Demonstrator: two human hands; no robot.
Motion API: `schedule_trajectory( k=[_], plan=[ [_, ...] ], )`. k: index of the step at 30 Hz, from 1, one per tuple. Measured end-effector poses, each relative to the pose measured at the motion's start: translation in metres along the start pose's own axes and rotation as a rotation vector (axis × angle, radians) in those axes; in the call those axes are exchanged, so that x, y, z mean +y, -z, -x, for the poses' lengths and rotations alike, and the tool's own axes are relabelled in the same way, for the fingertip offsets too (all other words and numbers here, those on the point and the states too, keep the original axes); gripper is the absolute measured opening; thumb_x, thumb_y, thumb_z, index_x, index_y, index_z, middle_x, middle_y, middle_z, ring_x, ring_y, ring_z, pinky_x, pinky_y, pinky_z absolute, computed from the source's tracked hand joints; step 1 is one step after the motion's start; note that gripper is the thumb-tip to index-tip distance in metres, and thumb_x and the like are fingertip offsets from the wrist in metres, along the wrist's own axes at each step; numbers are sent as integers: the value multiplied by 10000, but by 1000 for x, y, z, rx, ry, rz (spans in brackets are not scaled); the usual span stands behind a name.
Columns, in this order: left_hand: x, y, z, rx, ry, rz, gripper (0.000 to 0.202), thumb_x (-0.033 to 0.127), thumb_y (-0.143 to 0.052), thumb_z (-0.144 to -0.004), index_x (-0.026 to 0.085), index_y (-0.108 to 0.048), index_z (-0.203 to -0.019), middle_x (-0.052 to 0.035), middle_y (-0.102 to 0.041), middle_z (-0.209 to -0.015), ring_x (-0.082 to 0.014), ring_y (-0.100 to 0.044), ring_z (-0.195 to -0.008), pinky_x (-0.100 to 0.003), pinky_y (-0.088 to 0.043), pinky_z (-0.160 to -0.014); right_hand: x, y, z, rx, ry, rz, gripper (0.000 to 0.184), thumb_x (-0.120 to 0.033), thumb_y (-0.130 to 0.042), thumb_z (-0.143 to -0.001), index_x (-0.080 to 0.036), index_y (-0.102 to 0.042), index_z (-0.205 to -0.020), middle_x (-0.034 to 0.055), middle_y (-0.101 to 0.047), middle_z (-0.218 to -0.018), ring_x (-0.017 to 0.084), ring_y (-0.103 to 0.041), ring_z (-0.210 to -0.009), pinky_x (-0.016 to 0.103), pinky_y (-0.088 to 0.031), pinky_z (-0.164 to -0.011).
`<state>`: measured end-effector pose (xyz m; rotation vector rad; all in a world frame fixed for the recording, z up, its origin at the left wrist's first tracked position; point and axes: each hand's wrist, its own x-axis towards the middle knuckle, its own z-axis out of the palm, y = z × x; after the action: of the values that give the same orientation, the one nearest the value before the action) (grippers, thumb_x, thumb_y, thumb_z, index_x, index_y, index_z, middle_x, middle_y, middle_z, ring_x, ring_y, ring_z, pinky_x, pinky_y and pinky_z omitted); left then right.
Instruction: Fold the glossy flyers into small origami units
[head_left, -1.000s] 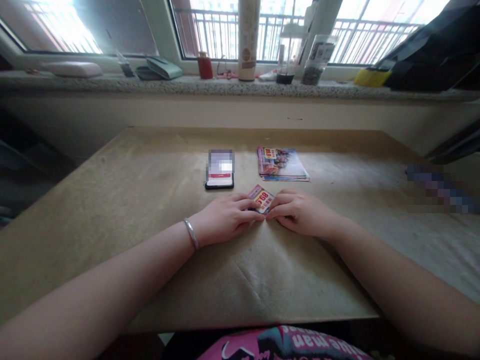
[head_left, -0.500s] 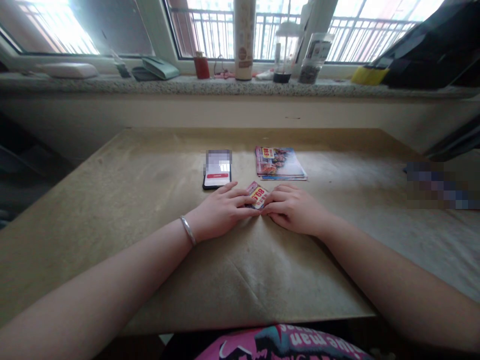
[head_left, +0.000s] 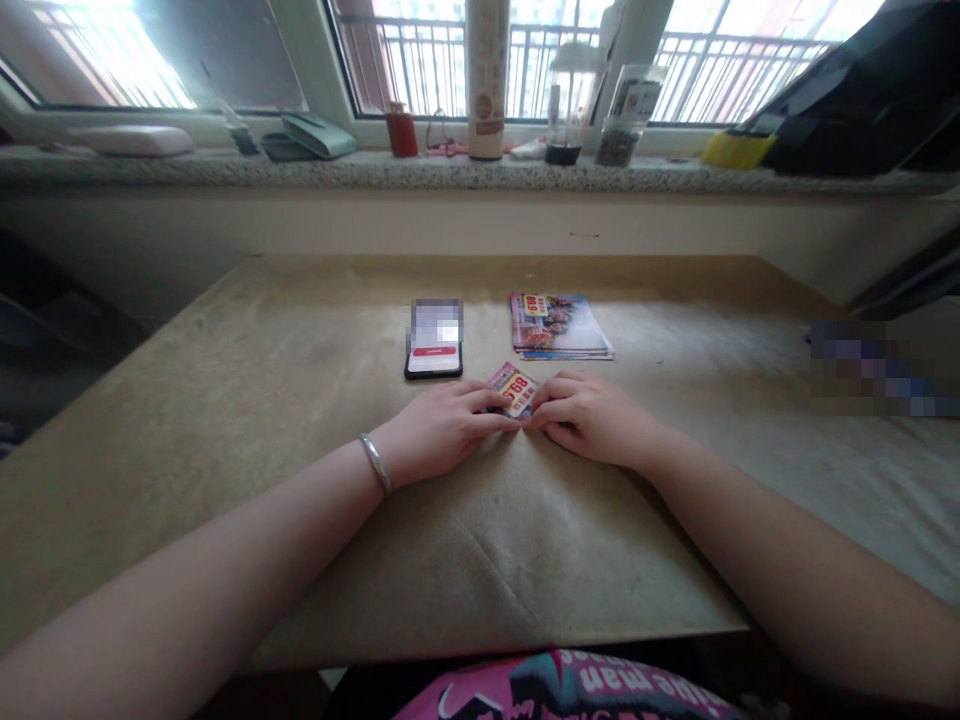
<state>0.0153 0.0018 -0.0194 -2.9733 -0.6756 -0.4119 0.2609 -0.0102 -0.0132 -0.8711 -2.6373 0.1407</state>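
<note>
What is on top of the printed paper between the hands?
Fingers of the left hand and right hand cover parts of the printed paper; its numbered middle shows. Any print beneath them is hidden.

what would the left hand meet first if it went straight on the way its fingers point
Most likely the right hand, just ahead across the small printed paper that the left hand touches. Whether the two hands are in contact there is hard to tell.

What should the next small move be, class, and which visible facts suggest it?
Probably press down the near corner of the small printed paper: the left hand and right hand both touch it, with fingertips nearly meeting there. The fingers partly cover that corner, so whether it is creased cannot be told.
</note>
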Motion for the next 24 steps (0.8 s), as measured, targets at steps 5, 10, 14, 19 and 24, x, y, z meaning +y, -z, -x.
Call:
schedule_trajectory(
  k=[5,10,14,19,24],
  plan=[
    [0,0,1,-10,5,1,369,180,-457,-922,313,-581,-1242,-48,-596,-1253,-214,-536,-1165,-397,-498,-955,1,5,2,-33,-17,5,254,-160,-529,-842,-262,-745,-929,46,-692,-948,172,-610,-863,309,-475,-782],
    [0,1,1,-16,5,-7,363,163,-475,-906,297,-600,-1220,-41,-597,-1255,-214,-542,-1151,-391,-501,-952,6,9,7,-17,-46,-23,228,-161,-586,-795,-275,-758,-892,48,-673,-990,176,-609,-896,322,-481,-808],
    [0,0,2,-11,-2,6,362,148,-459,-909,297,-610,-1203,-22,-591,-1270,-207,-540,-1157,-383,-498,-960,14,14,12,-39,-89,-62,219,-163,-615,-772,-291,-764,-868,40,-659,-991,168,-612,-878,328,-484,-819],
    [-1,-1,2,2,-7,4,342,166,-458,-917,287,-613,-1198,-30,-590,-1273,-214,-543,-1153,-385,-504,-940,26,20,20,-108,-140,-95,218,-157,-637,-759,-299,-770,-858,38,-652,-976,166,-621,-848,337,-489,-826],
    [0,-1,1,8,-10,-3,337,167,-454,-922,289,-614,-1193,-36,-597,-1258,-207,-549,-1139,-376,-503,-930,33,26,22,-159,-141,-188,224,-148,-618,-778,-279,-768,-878,35,-666,-917,149,-633,-810,299,-503,-802]
  ],
)
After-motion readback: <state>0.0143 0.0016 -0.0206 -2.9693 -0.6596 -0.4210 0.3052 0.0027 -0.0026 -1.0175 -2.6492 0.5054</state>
